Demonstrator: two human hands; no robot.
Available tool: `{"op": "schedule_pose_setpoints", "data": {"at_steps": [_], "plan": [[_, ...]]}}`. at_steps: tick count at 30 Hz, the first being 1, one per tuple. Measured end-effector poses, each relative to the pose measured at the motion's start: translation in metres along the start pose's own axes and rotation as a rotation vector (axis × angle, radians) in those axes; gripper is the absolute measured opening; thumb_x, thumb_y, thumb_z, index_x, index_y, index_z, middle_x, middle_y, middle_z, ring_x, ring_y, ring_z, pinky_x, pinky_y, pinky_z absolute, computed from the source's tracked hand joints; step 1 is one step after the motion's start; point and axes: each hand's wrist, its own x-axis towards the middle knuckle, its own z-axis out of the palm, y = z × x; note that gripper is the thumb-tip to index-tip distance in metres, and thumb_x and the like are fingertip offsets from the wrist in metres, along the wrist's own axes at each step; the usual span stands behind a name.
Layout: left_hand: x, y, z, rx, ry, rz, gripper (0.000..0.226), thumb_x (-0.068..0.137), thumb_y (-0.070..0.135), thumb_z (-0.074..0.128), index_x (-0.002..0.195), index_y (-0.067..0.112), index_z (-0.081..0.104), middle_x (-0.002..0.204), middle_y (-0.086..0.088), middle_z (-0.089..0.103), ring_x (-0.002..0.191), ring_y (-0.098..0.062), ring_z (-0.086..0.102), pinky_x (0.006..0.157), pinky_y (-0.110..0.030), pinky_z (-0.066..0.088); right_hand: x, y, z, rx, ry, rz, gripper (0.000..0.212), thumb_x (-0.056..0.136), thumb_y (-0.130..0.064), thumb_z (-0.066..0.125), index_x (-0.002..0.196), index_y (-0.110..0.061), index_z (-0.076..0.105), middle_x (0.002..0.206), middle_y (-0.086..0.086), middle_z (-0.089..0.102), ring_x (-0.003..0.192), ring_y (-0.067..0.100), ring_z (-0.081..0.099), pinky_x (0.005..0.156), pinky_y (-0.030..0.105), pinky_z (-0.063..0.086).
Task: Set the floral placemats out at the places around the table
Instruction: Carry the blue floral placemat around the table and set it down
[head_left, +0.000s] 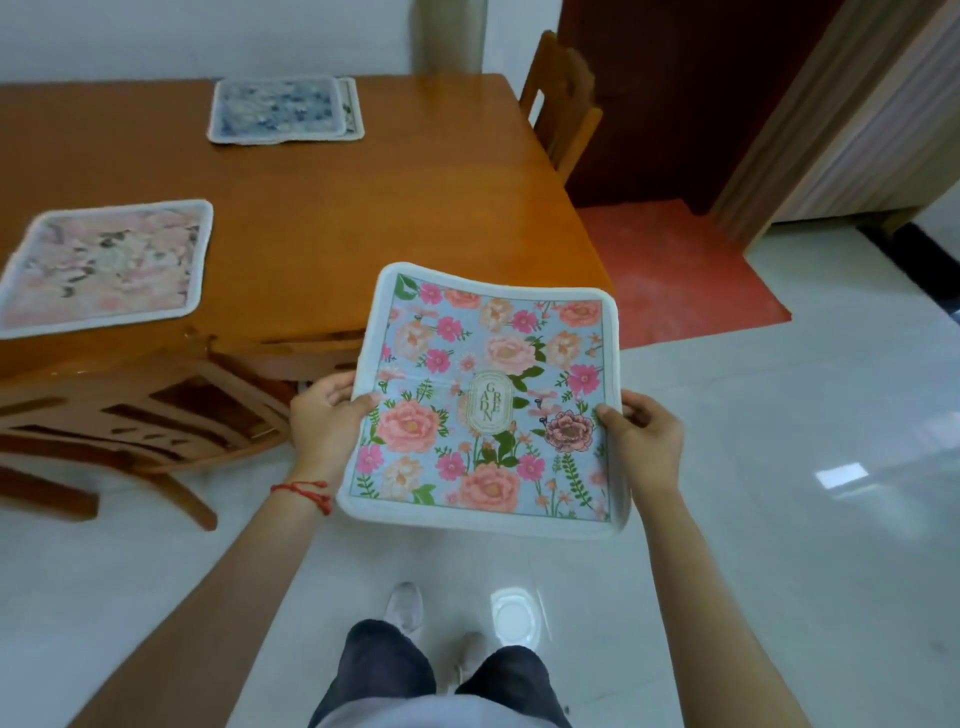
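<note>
Left hand (324, 415): fingers (363, 401) clamped on the left edge of the blue floral placemat (483, 400), thumb on top, remaining digits beneath. Right hand (644, 441): fingers (607, 413) clamped on the right edge in the same manner. A red string bracelet (306, 493) sits on the left wrist.

The placemat is held in the air, print side up, its near part over the white tiled floor (779, 467) and its far edge overlapping the near right corner of the bench (363, 208). It sags slightly between the two grips. It is not resting on the bench.

On the bench: a pink floral placemat (104, 265) lies flat at the near left place, and a blue-white placemat (278, 109) lies at the far place, with another mat's edge showing beneath it on the right.

One wooden chair (130, 415) stands at the near left place, a second chair (563, 98) at the right end. A red mat (675, 270) lies on the floor beyond the bench corner.
</note>
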Motion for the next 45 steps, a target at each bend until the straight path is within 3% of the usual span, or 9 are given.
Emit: {"op": "schedule_pose_setpoints", "data": {"at_steps": [4,8,14,18,22,28,33,37,45], "plan": [[0.011,0.003,-0.023,-0.007,0.099,0.009,0.029,0.077,-0.005,0.065,0.105,0.0,0.065,0.095,-0.013,0.068,0.076,-0.023,0.066,0.067,-0.03,0.054,0.01,-0.013,0.032,-0.033,-0.076,-0.047,0.016,0.08,-0.006,0.064,0.096,-0.009,0.067,0.081,0.003,0.068,0.071,0.013,0.065,0.067,0.026,0.054],[0.03,0.008,-0.041,0.03,0.175,0.032,0.031,0.076,-0.004,0.065,0.107,0.002,0.065,0.093,-0.01,0.068,0.072,-0.013,0.064,0.056,-0.016,0.051,0.022,-0.027,0.064,-0.038,-0.128,-0.088,0.019,0.08,-0.006,0.064,0.098,-0.01,0.067,0.079,0.001,0.067,0.067,0.005,0.063,0.054,0.009,0.05],[0.07,0.02,-0.058,0.038,0.228,0.064,0.032,0.075,-0.004,0.066,0.106,0.0,0.066,0.093,-0.008,0.067,0.071,-0.007,0.061,0.052,-0.005,0.046,0.045,-0.048,0.109,-0.023,-0.159,-0.11,0.02,0.081,-0.007,0.064,0.101,-0.007,0.066,0.084,0.003,0.067,0.07,0.005,0.063,0.055,0.008,0.05],[0.102,0.032,-0.065,0.015,0.228,0.058,0.032,0.075,-0.005,0.066,0.107,0.001,0.065,0.093,-0.009,0.067,0.074,-0.016,0.064,0.061,-0.019,0.049,0.063,-0.063,0.138,-0.027,-0.171,-0.14,0.019,0.082,-0.007,0.064,0.101,-0.005,0.064,0.089,0.007,0.068,0.072,0.009,0.064,0.056,0.011,0.052],[0.135,0.044,-0.068,0.002,0.224,0.04,0.031,0.076,-0.004,0.066,0.107,0.002,0.065,0.092,-0.01,0.067,0.073,-0.019,0.064,0.06,-0.023,0.051,0.083,-0.077,0.165,-0.038,-0.162,-0.156,0.022,0.082,-0.01,0.065,0.104,-0.007,0.064,0.093,0.007,0.07,0.078,0.016,0.068,0.066,0.026,0.056],[0.18,0.058,-0.065,0.016,0.206,0.039,0.03,0.077,-0.003,0.065,0.107,0.003,0.064,0.09,-0.006,0.065,0.068,-0.009,0.061,0.052,-0.014,0.049,0.112,-0.093,0.197,-0.06,-0.155,-0.183,0.021,0.084,-0.011,0.062,0.105,-0.009,0.064,0.09,0.001,0.067,0.072,0.004,0.064,0.054,0.01,0.052],[0.218,0.066,-0.053,0.057,0.218,0.039,0.033,0.077,-0.003,0.066,0.11,0.001,0.063,0.094,-0.007,0.064,0.08,-0.02,0.062,0.061,-0.019,0.046,0.142,-0.1,0.219,-0.067,-0.16,-0.167,0.02,0.085,-0.014,0.062,0.104,-0.01,0.063,0.092,0.002,0.068,0.073,0.005,0.065,0.054,0.013,0.053],[0.249,0.069,-0.038,0.089,0.224,0.023,0.03,0.078,-0.001,0.066,0.108,0.003,0.064,0.091,-0.006,0.065,0.07,-0.011,0.061,0.054,-0.016,0.047,0.178,-0.103,0.236,-0.06,-0.203,-0.13,0.019,0.085,-0.015,0.062,0.104,-0.01,0.062,0.089,0.0,0.068,0.074,0.006,0.066,0.05,0.012,0.052],[0.296,0.073,-0.015,0.14,0.274,-0.02,0.024,0.078,0.005,0.066,0.101,0.009,0.068,0.078,0.009,0.064,0.073,-0.008,0.061,0.061,-0.022,0.046,0.243,-0.108,0.274,-0.087,-0.292,-0.13,0.015,0.085,-0.013,0.062,0.1,-0.011,0.062,0.079,-0.006,0.066,0.064,0.001,0.066,0.05,0.014,0.053]]}}
